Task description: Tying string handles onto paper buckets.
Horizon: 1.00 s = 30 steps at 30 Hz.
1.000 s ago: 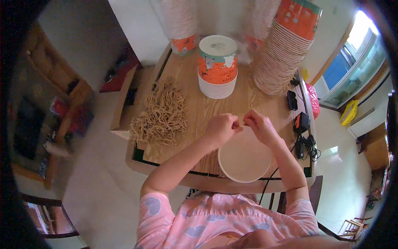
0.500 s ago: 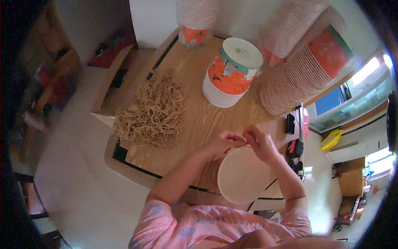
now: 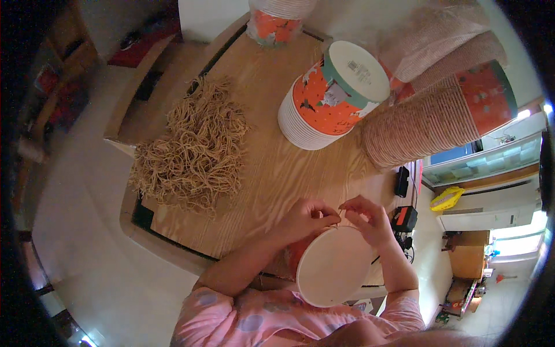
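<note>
Both hands (image 3: 306, 221) (image 3: 374, 221) pinch a thin strand (image 3: 339, 216), clearer than a second ago, at the tub's (image 3: 334, 267) rim.

Left hand (image 3: 312, 218) pinching, right hand (image 3: 368, 218) just beside

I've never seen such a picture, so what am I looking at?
There's no machine, just a person's left hand and right hand. The camera sits on their head, looking down through a fisheye lens that bends straight edges. On the wood-grain table are a heap of tan twine, an upside-down stack of orange paper buckets and a taller bucket stack. Closest is an open paper bucket; at its far rim, both hands seem to pinch a thin tan cord.
</note>
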Each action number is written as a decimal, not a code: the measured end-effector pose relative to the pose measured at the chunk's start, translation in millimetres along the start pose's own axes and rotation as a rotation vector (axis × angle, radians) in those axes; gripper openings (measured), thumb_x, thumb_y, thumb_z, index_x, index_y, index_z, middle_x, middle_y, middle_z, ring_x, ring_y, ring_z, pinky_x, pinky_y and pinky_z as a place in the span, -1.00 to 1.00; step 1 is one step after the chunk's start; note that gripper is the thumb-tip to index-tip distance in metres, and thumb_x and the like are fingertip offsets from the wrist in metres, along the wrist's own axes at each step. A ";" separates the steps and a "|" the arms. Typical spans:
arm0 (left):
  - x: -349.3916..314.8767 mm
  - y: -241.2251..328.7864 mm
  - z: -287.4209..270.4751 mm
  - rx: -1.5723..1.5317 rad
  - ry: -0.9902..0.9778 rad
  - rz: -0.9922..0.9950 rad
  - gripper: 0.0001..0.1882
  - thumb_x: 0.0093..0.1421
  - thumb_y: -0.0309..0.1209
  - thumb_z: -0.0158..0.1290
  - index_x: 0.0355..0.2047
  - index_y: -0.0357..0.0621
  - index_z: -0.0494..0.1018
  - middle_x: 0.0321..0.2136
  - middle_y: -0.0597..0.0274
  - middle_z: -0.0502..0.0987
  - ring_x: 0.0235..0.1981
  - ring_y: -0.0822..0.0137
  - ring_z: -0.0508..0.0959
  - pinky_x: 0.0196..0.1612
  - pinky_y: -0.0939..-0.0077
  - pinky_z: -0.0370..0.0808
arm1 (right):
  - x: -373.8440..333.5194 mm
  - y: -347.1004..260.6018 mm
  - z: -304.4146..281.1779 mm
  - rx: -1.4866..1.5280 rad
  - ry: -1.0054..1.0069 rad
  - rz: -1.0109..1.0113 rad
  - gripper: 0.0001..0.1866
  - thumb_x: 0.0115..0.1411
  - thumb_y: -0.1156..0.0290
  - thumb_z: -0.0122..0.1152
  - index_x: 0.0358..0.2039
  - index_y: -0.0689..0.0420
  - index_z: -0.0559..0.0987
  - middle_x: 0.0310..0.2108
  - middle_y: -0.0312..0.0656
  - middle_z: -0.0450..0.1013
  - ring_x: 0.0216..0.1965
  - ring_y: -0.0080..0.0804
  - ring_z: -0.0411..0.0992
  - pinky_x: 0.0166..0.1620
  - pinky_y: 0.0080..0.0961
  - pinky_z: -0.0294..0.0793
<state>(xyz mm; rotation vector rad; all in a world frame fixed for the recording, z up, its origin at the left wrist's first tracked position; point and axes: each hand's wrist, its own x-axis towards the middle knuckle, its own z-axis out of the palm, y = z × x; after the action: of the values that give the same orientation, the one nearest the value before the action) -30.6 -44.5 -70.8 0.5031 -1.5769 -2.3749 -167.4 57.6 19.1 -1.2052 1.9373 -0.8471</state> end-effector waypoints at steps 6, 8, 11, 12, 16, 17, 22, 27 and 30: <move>-0.4 -2.8 0.2 0.183 0.048 0.127 -0.81 -0.02 -0.29 0.17 -0.46 -0.15 0.56 -0.61 0.32 0.51 -0.66 0.58 0.33 -0.58 0.64 0.28 | 8.5 -0.1 -15.0 0.292 0.227 0.032 -0.92 0.06 0.50 0.16 -0.46 0.22 0.47 -0.44 -0.33 0.43 -0.39 -0.62 0.34 -0.28 -0.67 0.33; -1.7 -2.7 0.7 0.184 0.078 0.131 -0.81 -0.02 -0.29 0.17 -0.47 -0.16 0.56 -0.62 0.32 0.49 -0.66 0.57 0.32 -0.58 0.63 0.27 | 11.3 3.5 -17.5 0.316 0.187 0.073 -0.92 0.07 0.48 0.15 -0.43 0.22 0.48 -0.43 -0.32 0.43 -0.37 -0.62 0.35 -0.26 -0.66 0.34; -1.4 -2.0 3.6 0.183 0.104 0.146 -0.81 -0.03 -0.29 0.18 -0.48 -0.16 0.55 -0.63 0.32 0.47 -0.66 0.56 0.30 -0.59 0.62 0.25 | 10.6 4.1 -11.2 0.036 -0.028 0.096 -0.89 0.08 0.45 0.16 -0.39 0.20 0.51 -0.42 -0.32 0.45 -0.34 -0.64 0.39 -0.25 -0.66 0.36; -2.2 -2.7 3.4 0.181 0.115 0.149 -0.81 -0.03 -0.30 0.18 -0.48 -0.16 0.55 -0.65 0.33 0.45 -0.67 0.56 0.30 -0.59 0.61 0.25 | 9.9 -1.3 -5.9 -0.063 -0.098 0.072 -0.89 0.07 0.45 0.17 -0.39 0.20 0.52 -0.43 -0.32 0.46 -0.33 -0.65 0.40 -0.25 -0.66 0.36; -3.5 -1.1 3.9 0.149 0.145 0.176 -0.81 -0.02 -0.31 0.17 -0.49 -0.18 0.55 -0.66 0.33 0.42 -0.67 0.55 0.29 -0.59 0.60 0.24 | 13.8 -0.2 -2.7 -0.029 -0.005 -0.094 -0.94 0.05 0.52 0.17 -0.44 0.21 0.51 -0.47 -0.33 0.45 -0.41 -0.64 0.36 -0.33 -0.66 0.35; -3.1 -0.9 2.8 0.139 0.158 0.151 -0.82 -0.02 -0.32 0.17 -0.50 -0.18 0.55 -0.67 0.34 0.42 -0.67 0.55 0.29 -0.60 0.60 0.24 | 13.6 -0.9 -3.8 -0.031 -0.005 -0.094 -0.94 0.05 0.52 0.17 -0.44 0.21 0.51 -0.47 -0.33 0.45 -0.41 -0.64 0.36 -0.33 -0.66 0.35; -1.1 -4.6 -2.1 0.203 0.186 0.228 -0.85 -0.02 -0.35 0.17 -0.52 -0.17 0.55 -0.69 0.32 0.42 -0.69 0.55 0.28 -0.61 0.60 0.24 | 23.5 -5.8 -12.4 0.372 0.177 0.006 -0.97 0.06 0.54 0.14 -0.44 0.20 0.50 -0.46 -0.32 0.43 -0.40 -0.58 0.37 -0.31 -0.66 0.37; -3.0 -4.4 -1.1 0.203 0.205 0.238 -0.88 -0.03 -0.37 0.17 -0.52 -0.16 0.55 -0.67 0.30 0.43 -0.68 0.54 0.29 -0.60 0.60 0.25 | 25.2 -11.2 -11.4 0.351 -0.059 0.097 -0.94 0.09 0.52 0.11 -0.42 0.23 0.51 -0.45 -0.30 0.44 -0.37 -0.55 0.39 -0.25 -0.61 0.41; -3.2 1.8 -1.0 0.191 0.184 0.213 -0.87 -0.03 -0.38 0.17 -0.52 -0.17 0.54 -0.67 0.31 0.42 -0.67 0.54 0.29 -0.58 0.60 0.25 | 25.3 -3.4 -13.9 0.196 -0.162 0.083 -0.90 0.03 0.56 0.14 -0.39 0.25 0.53 -0.47 -0.24 0.43 -0.38 -0.52 0.40 -0.27 -0.61 0.37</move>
<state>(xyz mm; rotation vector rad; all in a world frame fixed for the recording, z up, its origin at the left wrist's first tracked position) -27.2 -44.7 -69.0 0.5447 -1.6884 -1.9758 -185.6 35.4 24.0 -1.0374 1.7198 -0.8470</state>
